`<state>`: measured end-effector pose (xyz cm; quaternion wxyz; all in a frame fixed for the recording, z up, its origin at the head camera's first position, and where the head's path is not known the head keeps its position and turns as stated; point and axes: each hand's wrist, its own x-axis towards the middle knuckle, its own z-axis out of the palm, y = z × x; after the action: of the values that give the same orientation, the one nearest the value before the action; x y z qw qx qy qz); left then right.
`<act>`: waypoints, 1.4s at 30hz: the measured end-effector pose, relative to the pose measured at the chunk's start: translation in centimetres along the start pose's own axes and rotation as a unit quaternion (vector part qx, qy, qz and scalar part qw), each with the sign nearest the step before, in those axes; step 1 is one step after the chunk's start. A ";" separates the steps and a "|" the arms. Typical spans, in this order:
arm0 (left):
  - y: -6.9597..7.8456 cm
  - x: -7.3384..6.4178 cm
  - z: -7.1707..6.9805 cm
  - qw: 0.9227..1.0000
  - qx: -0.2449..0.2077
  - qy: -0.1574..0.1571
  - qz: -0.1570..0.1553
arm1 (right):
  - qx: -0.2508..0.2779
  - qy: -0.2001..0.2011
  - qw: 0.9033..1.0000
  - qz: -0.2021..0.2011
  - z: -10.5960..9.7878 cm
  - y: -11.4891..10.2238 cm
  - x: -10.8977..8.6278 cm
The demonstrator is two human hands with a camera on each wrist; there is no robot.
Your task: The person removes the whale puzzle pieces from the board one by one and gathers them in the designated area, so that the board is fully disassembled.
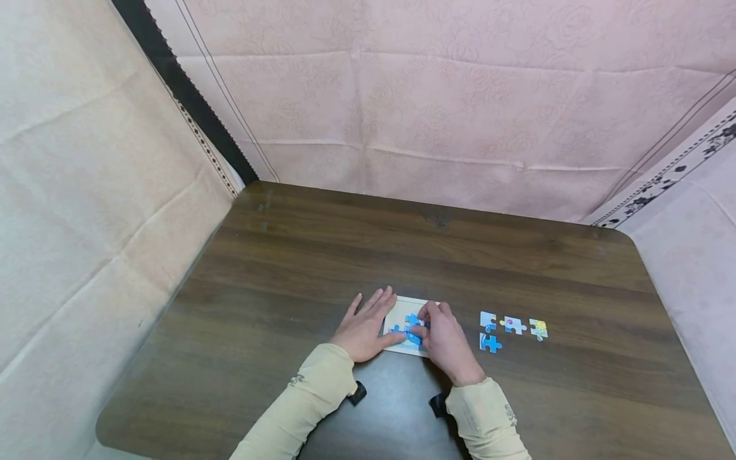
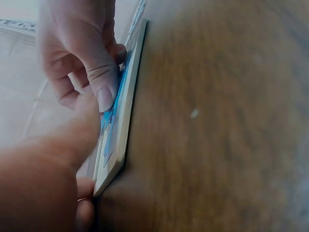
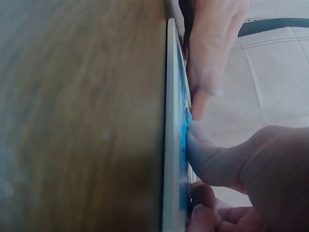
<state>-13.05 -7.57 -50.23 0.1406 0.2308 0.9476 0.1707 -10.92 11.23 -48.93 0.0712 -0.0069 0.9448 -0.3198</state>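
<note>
A pale puzzle board point(image 1: 395, 314) lies on the table with blue jigsaw pieces point(image 1: 411, 321) in it. My left hand point(image 1: 361, 331) rests along its left side, fingers spread and fairly straight, the thumb reaching over the lower part. Over the right part of the board is my right hand point(image 1: 451, 345), fingers bent, its thumb and fingertips pinching a blue jigsaw piece point(image 3: 184, 137) low against the board. In the left wrist view the right thumb lies on blue near the tip of the left thumb. The right hand hides much of the board's right side.
To the right of the board lie several loose jigsaw pieces, among them a yellow one point(image 1: 538, 328), a white-and-purple one point(image 1: 513, 325) and a blue one point(image 1: 490, 343). The brown wooden table point(image 1: 287, 255) is bordered by pale hanging cloths point(image 1: 448, 115).
</note>
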 end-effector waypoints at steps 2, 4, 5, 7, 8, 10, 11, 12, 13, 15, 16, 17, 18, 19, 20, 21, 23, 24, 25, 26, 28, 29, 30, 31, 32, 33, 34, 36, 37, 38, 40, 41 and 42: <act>0.0 0.0 0.0 1.000 0.003 -0.002 -0.001 | 0.002 -0.001 1.000 0.002 0.0 0.0 0.0; -0.1 0.0 0.1 1.000 0.007 -0.003 -0.002 | 0.005 -0.001 1.000 0.006 0.0 0.0 0.0; -0.1 0.0 0.1 1.000 0.007 -0.004 -0.003 | 0.008 -0.001 1.000 0.008 0.1 0.1 0.0; -0.1 0.1 0.2 1.000 0.008 -0.007 -0.005 | 0.016 0.001 1.000 0.012 0.1 0.1 -0.1; -0.1 0.2 0.3 1.000 0.009 -0.006 -0.005 | 0.020 0.002 1.000 0.013 0.1 0.1 -0.1; -0.1 0.2 0.4 1.000 0.010 -0.007 -0.006 | 0.031 0.006 0.999 0.015 0.0 0.0 -0.2; -0.1 0.2 0.4 1.000 0.011 -0.008 -0.007 | 0.035 0.008 0.999 0.014 0.0 0.0 -0.3; -0.1 0.2 0.4 1.000 0.012 -0.007 -0.007 | 0.039 0.010 0.999 0.013 -0.1 0.0 -0.3; 0.0 0.2 0.4 1.000 0.011 -0.005 -0.007 | 0.042 0.010 0.999 0.013 -0.1 0.0 -0.4; 0.0 0.2 0.3 1.000 0.011 -0.005 -0.008 | 0.042 0.012 0.999 0.011 -0.1 -0.1 -0.5; 0.1 0.2 0.3 1.000 0.011 -0.005 -0.008 | 0.042 0.012 0.999 0.011 -0.1 -0.1 -0.5; 0.1 0.2 0.3 1.000 0.010 -0.006 -0.008 | 0.041 0.013 0.999 0.009 -0.2 -0.1 -0.5; 0.1 0.2 0.3 1.000 0.010 -0.006 -0.008 | 0.041 0.014 0.999 0.008 -0.2 -0.1 -0.6; 0.1 0.2 0.2 1.000 0.009 -0.007 -0.008 | 0.039 0.016 0.999 0.004 -0.3 -0.1 -0.6; 0.1 0.2 0.2 1.000 0.009 -0.008 -0.008 | 0.038 0.019 0.999 0.001 -0.3 -0.1 -0.7; 0.1 0.2 0.2 1.000 0.008 -0.007 -0.007 | 0.037 0.022 0.999 -0.002 -0.3 -0.2 -0.7; 0.1 0.2 0.3 1.000 0.008 -0.004 -0.005 | 0.035 0.032 0.999 -0.014 -0.4 -0.1 -0.8; 0.0 0.2 0.3 1.000 0.008 -0.003 -0.004 | 0.035 0.037 0.998 -0.020 -0.4 -0.1 -0.9; 0.0 0.2 0.4 1.000 0.008 0.000 -0.003 | 0.034 0.042 0.998 -0.026 -0.3 0.0 -0.9; -0.1 0.3 0.4 1.000 0.009 0.001 -0.002 | 0.034 0.047 0.998 -0.031 -0.3 0.0 -0.9; -0.1 0.3 0.5 1.000 0.009 0.002 -0.002 | 0.036 0.057 0.997 -0.041 -0.2 0.0 -1.0; -0.2 0.3 0.6 1.000 0.008 0.002 -0.003 | 0.039 0.061 0.996 -0.044 -0.2 0.0 -1.0; -0.2 0.3 0.6 1.000 0.008 0.002 -0.003 | 0.042 0.063 0.996 -0.045 -0.1 0.0 -1.0; -0.2 0.3 0.6 1.000 0.007 0.001 -0.004 | 0.044 0.066 0.996 -0.046 0.0 0.0 -1.1; -0.2 0.3 0.6 1.000 0.006 0.000 -0.004 | 0.047 0.070 0.995 -0.045 0.0 0.0 -1.1; -0.2 0.3 0.6 1.000 0.005 -0.001 -0.005 | 0.050 0.072 0.995 -0.044 0.1 0.0 -1.1; -0.2 0.3 0.6 1.000 0.005 -0.002 -0.005 | 0.054 0.074 0.995 -0.043 0.2 0.0 -1.1; -0.2 0.3 0.6 1.000 0.005 -0.002 -0.006 | 0.059 0.075 0.995 -0.040 0.3 0.0 -1.1; -0.2 0.3 0.6 1.000 0.005 -0.003 -0.006 | 0.062 0.077 0.994 -0.040 0.4 0.0 -1.1; -0.2 0.3 0.6 1.000 0.005 -0.003 -0.005 | 0.064 0.078 0.994 -0.040 0.4 0.0 -1.1; -0.3 0.3 0.7 1.000 0.007 -0.001 -0.005 | 0.068 0.080 0.993 -0.044 0.4 0.0 -1.1; -0.3 0.3 0.7 1.000 0.008 -0.001 -0.005 | 0.070 0.082 0.993 -0.046 0.4 0.0 -1.2; -0.3 0.3 0.7 1.000 0.009 0.000 -0.004 | 0.074 0.084 0.993 -0.049 0.4 0.0 -1.2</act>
<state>-13.20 -7.47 -51.01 0.1391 0.2280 0.9500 0.1618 -9.72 11.09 -49.09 -0.0235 -0.0210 0.9199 -0.3909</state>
